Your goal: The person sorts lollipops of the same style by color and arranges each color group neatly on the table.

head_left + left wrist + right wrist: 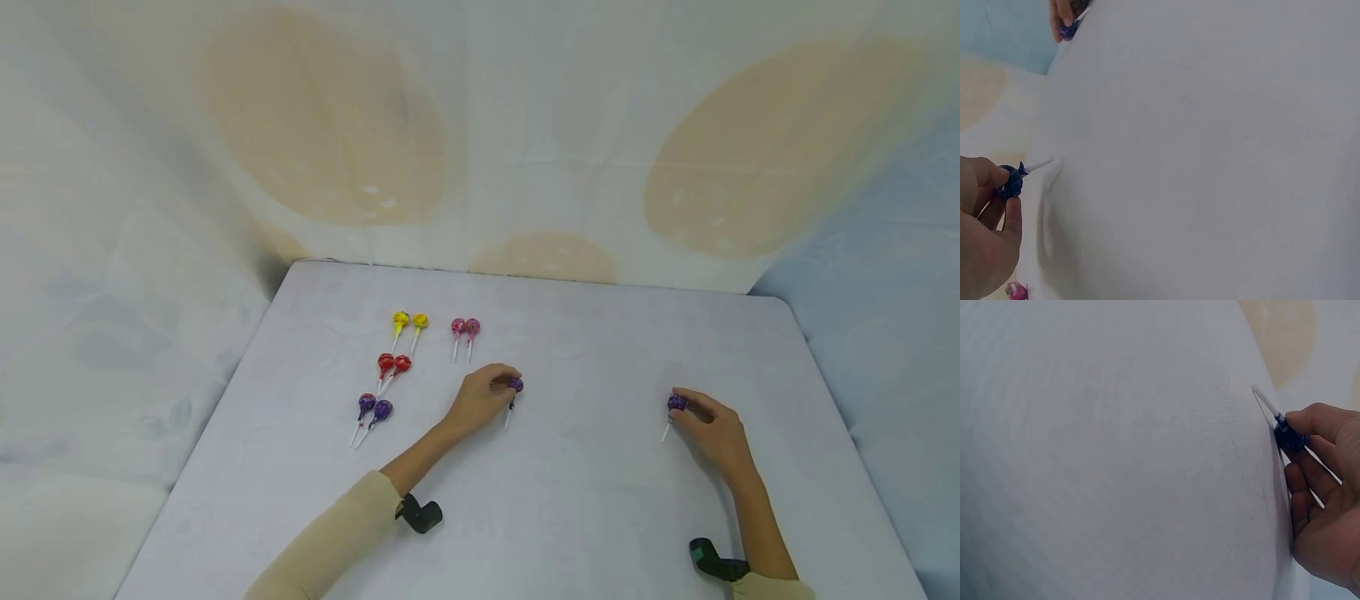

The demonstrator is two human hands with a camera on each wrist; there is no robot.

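1. The left hand pinches a purple lollipop by its wrapped head, fingertips curled around it, with the white stick pointing back toward the person and lying on or close to the table.
2. The right hand does the same well off to the right: thumb and fingers close on a second purple lollipop, whose stick slants down to the tabletop.
3. In the right wrist view that lollipop's stick juts out past the fingers, and the grip sits only on the crinkly wrapper.
4. Risk, as I judge it: a pinch on wrapper alone can slip, and the sweet may roll away across the smooth cloth.
5. Risk on the left: just beyond and left of the left hand lie paired lollipops, pink, yellow, red and purple. A careless sweep of the wrist could knock those neat pairs askew.
6. Containers: none in view. Every lollipop lies straight on the covered table or is gripped by a hand, with nothing boxed, bagged or trayed.
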